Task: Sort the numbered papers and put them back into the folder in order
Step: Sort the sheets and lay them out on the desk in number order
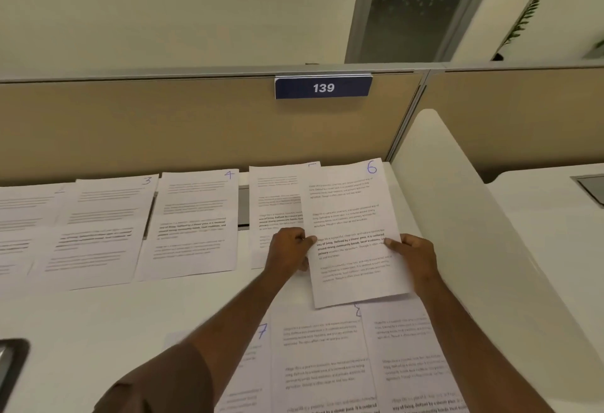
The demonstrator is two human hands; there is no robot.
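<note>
Printed sheets with handwritten blue numbers lie in a row on the white desk [98, 321]. The sheet marked 6 [349, 216] is held by both hands: my left hand [289, 247] pinches its left edge and my right hand [413, 254] its right edge. It overlaps the sheet behind it [274, 196], whose number is mostly hidden. Left of that lie sheet 4 [192, 223], sheet 3 [101, 229] and another sheet [23, 223] cut off by the frame. Nearer me lie sheet 7 [251, 363] and two more sheets [323, 357] [415, 357]. No folder is in view.
A tan partition wall [163, 124] with a blue plate reading 139 [323, 87] backs the desk. A white curved divider [464, 216] bounds the desk on the right. A dark object [13, 370] sits at the lower left edge.
</note>
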